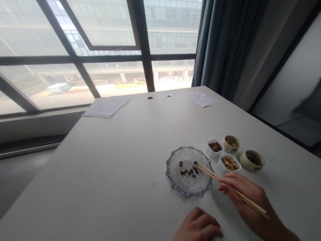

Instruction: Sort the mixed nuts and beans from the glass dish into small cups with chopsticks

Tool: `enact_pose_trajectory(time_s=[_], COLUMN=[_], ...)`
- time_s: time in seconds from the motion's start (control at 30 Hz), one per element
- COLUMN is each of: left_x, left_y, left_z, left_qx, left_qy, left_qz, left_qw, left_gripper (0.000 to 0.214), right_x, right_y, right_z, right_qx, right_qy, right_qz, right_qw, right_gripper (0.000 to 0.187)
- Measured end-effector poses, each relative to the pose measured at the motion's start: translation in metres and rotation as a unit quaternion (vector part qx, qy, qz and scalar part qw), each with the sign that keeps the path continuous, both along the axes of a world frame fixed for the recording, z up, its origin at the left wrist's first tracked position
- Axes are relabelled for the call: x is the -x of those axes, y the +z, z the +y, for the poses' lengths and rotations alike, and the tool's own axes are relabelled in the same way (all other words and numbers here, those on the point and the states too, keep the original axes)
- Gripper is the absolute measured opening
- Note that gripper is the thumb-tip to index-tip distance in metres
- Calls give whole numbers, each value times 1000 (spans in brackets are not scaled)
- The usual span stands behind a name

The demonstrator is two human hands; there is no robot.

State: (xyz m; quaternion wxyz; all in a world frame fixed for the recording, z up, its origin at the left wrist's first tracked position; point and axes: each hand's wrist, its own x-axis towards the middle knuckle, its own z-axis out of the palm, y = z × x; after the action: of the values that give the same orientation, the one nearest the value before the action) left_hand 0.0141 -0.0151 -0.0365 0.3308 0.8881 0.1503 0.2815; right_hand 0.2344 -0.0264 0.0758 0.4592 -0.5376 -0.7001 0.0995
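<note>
The right hand point(246, 199) gripped wooden chopsticks point(210, 178), their tips over a cut-glass dish point(173, 181) just beside a scatter of dark beans point(189, 170). The left hand point(194, 232) lay empty on the desk point(98, 178), well apart from the right. Two white cups point(215, 148) near the dish held beans and nuts, a ceramic cup point(230, 143) held nuts, and a second ceramic cup point(252, 160) looked dark inside.

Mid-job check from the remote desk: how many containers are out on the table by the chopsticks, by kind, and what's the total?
Cut-glass dish: 1
White square bowls: 2
Round ceramic cups: 2
Total: 5
</note>
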Motion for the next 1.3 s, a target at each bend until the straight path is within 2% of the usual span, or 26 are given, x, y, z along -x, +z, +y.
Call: enact_pose_trajectory(time_s=[0.1, 0.27, 0.4, 0.6, 0.83, 0.93, 1.3], left_x=[0, 1, 1, -1, 0, -1, -1], left_y=[-2, -3, -4, -5, -6, -8, -7], left_z=[1, 0, 1, 1, 3, 4, 1], left_qx=[-6, -12, -19, -15, -12, -13, -4], left_qy=[-8, -8, -6, -11, -16, -16, -9], left_qz=[6, 29, 23, 32, 20, 30, 31], left_qw=[1000, 999, 1000, 999, 1000, 999, 999], left_gripper=[17, 18, 20, 21, 19, 16, 17], right_x=[-4, -12, -17, -18, -11, -5, 8], right_y=[2, 9, 7, -8, -35, -44, -58], right_z=[3, 8, 11, 13, 13, 15, 23], right_qx=[0, 29, 57, 84, 132, 131, 113], right_qy=[18, 50, 51, -10, -118, -132, -137], right_qz=[-11, -5, 21, 151, 313, 333, 348], right_qw=[1000, 998, 997, 985, 933, 924, 921], right_gripper=[13, 19, 22, 29, 46, 47, 45])
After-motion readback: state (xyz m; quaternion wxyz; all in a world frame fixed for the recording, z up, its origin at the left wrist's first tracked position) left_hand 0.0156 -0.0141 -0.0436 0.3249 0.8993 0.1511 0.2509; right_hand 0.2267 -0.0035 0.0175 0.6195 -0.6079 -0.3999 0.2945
